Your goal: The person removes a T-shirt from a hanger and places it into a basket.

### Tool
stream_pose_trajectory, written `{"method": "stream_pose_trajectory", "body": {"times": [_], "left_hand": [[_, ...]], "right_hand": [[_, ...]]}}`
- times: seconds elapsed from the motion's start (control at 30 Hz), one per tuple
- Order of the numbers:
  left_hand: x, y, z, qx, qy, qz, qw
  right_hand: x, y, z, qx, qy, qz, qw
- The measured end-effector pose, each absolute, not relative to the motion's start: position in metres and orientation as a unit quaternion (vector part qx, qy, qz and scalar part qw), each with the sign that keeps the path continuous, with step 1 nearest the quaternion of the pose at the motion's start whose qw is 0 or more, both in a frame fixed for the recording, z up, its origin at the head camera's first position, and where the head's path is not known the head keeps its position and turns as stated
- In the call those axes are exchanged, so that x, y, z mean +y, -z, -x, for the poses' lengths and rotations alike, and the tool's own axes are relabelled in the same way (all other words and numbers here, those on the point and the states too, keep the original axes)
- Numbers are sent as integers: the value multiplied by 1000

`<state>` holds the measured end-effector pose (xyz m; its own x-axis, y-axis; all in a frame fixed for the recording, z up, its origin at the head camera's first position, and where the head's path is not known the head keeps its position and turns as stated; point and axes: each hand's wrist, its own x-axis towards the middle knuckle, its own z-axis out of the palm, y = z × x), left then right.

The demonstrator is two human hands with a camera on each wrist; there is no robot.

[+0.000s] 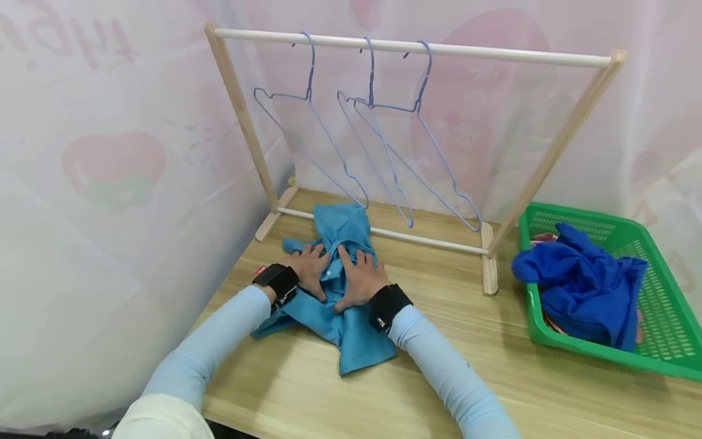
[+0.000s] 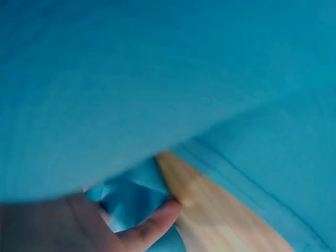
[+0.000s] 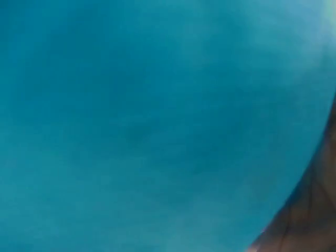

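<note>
A crumpled teal-blue garment (image 1: 367,344) with a small white button near its middle lies on the wooden table, its far end by the rack's lower bar. My left hand (image 1: 308,269) rests on its left side, fingers spread over the cloth. Beside it, my right hand (image 1: 363,281) lies on the right side with fingers apart and thumb toward me. Cloth fills most of the left wrist view, where one digit of the left hand (image 2: 147,231) shows below a fold. In the right wrist view, blurred teal cloth hides the fingers.
A wooden rack (image 1: 559,143) stands behind the garment. Three thin blue-violet wire hangers (image 1: 329,137) hang from its white top bar (image 1: 493,52). At right, a green basket (image 1: 666,268) holds a bunched royal-blue cloth (image 1: 589,286). White printed sheeting (image 1: 115,256) borders the left side.
</note>
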<state>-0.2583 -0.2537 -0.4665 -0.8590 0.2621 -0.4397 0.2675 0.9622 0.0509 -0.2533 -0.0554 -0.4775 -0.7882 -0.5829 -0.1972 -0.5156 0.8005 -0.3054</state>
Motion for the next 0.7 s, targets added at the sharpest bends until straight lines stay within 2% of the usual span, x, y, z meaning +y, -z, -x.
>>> {"method": "stream_pose_trajectory", "body": {"times": [0.2, 0.4, 0.7], "left_hand": [[-238, 475, 253, 974, -14, -144, 172], [-226, 480, 249, 977, -86, -125, 148], [-214, 490, 239, 989, -106, -91, 52]], "right_hand": [[-59, 478, 262, 942, 133, 277, 135], [-59, 472, 264, 936, 162, 277, 145], [-53, 483, 266, 924, 190, 317, 103]]}}
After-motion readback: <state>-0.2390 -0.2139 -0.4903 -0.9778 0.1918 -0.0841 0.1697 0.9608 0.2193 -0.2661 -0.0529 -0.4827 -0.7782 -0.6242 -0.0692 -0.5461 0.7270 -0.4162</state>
